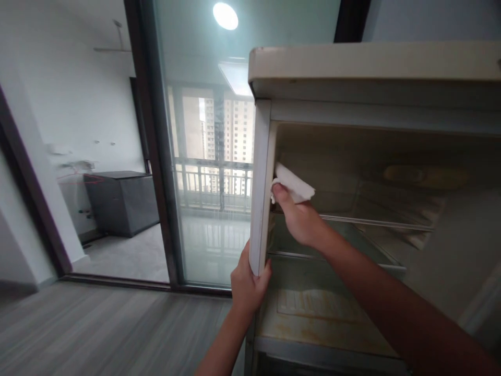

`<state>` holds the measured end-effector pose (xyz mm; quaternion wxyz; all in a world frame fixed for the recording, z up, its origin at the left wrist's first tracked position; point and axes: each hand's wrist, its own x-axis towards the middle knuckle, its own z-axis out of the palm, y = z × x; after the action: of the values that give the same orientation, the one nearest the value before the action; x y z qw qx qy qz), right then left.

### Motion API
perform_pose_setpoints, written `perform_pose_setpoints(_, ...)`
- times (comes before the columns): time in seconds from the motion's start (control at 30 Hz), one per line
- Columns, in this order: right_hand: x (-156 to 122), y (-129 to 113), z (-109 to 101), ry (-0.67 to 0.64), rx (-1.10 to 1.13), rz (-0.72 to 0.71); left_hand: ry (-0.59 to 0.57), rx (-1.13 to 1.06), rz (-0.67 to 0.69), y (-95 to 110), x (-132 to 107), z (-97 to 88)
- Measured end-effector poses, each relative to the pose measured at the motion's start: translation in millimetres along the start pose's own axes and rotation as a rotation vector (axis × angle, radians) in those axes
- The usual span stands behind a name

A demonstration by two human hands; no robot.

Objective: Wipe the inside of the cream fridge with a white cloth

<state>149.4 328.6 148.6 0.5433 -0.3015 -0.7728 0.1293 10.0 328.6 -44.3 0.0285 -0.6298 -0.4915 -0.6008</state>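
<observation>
The left hand [250, 286] grips the front left edge of a fridge [260, 209], thumb and fingers on either side. Higher up, the right hand [303, 219] grasps a white wipe [296, 186], which sits inside the fridge beside its left wall; whether they touch, I cannot tell. Behind that wrist is a shelf [376, 223], with yellow stains [313, 330] below. Beyond stand a glass door [207, 240], a dark grey box [139, 203] further left, then a railing [235, 180] and tall buildings [237, 130].

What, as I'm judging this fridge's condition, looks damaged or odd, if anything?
Yellow-brown stains mark the fridge floor, below the shelves. The patchy colour looks odd; rust or grime, I can't tell.
</observation>
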Motion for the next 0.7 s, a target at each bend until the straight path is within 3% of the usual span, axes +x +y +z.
perform_pose_setpoints(0.1,6.4,-12.8,0.8,0.008,-0.081,-0.109,-0.009,0.003,-0.007,-0.3,1.1,0.2)
perform_pose_setpoints(0.27,35.6,-7.1,22.7,0.12,0.026,0.023,0.003,0.025,-0.018,1.1,2.4,0.1)
perform_pose_setpoints(0.4,16.2,8.6,41.4,0.079,0.096,0.134,0.001,0.031,-0.052,2.9,4.0,-0.1)
perform_pose_setpoints(0.57,-24.6,16.4,39.0,-0.001,0.005,0.149,-0.009,0.017,-0.082,4.7,5.6,0.1)
perform_pose_setpoints(0.7,-7.6,18.6,35.5,0.094,0.007,0.16,-0.011,0.026,-0.104,5.5,6.0,-0.1)
